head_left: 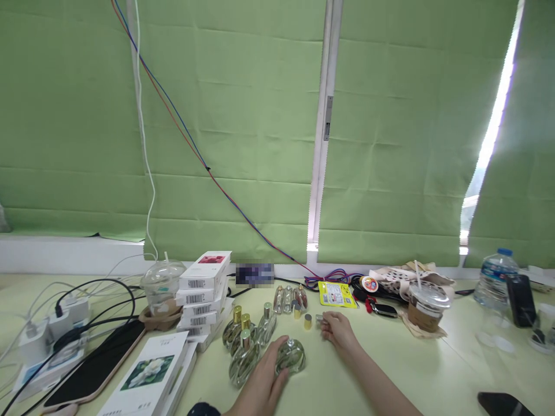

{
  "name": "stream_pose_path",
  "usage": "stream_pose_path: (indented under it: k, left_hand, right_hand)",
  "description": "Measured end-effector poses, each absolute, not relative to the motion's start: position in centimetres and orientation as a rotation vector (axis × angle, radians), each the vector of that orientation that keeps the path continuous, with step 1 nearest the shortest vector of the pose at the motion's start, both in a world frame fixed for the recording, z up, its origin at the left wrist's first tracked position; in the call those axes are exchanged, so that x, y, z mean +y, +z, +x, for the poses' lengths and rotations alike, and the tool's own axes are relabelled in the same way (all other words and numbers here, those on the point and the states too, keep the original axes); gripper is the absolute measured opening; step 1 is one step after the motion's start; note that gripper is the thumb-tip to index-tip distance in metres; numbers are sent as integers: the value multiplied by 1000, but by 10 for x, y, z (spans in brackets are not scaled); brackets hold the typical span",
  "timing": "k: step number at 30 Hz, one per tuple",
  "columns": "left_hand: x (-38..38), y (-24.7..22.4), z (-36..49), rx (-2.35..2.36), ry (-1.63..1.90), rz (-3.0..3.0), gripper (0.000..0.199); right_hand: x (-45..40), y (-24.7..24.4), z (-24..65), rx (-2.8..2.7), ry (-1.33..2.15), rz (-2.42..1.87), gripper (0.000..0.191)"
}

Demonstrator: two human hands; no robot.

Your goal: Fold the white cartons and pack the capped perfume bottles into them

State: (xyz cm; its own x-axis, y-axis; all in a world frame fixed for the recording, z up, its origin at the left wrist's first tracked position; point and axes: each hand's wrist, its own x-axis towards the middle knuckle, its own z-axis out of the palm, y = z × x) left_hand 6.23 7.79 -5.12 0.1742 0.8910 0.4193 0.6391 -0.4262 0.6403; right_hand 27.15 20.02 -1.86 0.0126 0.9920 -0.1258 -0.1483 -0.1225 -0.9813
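My left hand (261, 378) is closed round a round glass perfume bottle (291, 357) that has no cap on its neck. My right hand (339, 329) pinches a small silvery piece (319, 318), which looks like a bottle cap; fingers hide part of it. Between the hands and a little farther back stand two gold caps, one (307, 322) nearer and another (297, 312) behind. Left of the held bottle is a group of similar capped bottles, among them one with a pale green cap (243, 364). Several slim glass bottles (288, 300) lie farther back.
At left are stacked white boxes (203, 284), a flat box with a flower picture (145, 375), a phone (97, 364) and cabled chargers (56, 329). A yellow packet (338, 294), car key (384, 310), iced drink cup (427, 309) and water bottle (496, 280) are at back right.
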Motion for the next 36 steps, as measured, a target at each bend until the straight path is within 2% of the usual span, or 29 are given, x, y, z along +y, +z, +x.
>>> stream_pose_path:
  k: [4,8,12,15,21,25,29,36]
  left_hand:
    - [77,-49,63,1454,1108,2126,47]
    - [75,-48,63,1462,1085,2120,48]
    - [73,-44,63,1445,1098,2101,47]
    - [72,-40,64,1442,1110,2074,46]
    - [70,-37,66,1436,1109,2097,48]
    - [72,-44,64,1456,1100,2104,49]
    - [75,-50,62,1463,1097,2118,50]
    - [74,-46,70,1502,1203,2038,51]
  right_hand:
    - [196,-10,274,-956,1527,-1153,27]
    - [195,-6,272,-1007,1551,-1184,32]
    - [193,-4,271,-1165,1404,-1288,35]
    - [189,-3,274,-1338,1137,-1356,36]
    - [181,-3,276,-1710,688,-1405,22]
    - [179,-6,274,-1828,617,-1451,20]
    - [185,-6,276,-1777,621,-1507,26]
    - [205,-13,292,-1488,694,-1579,15]
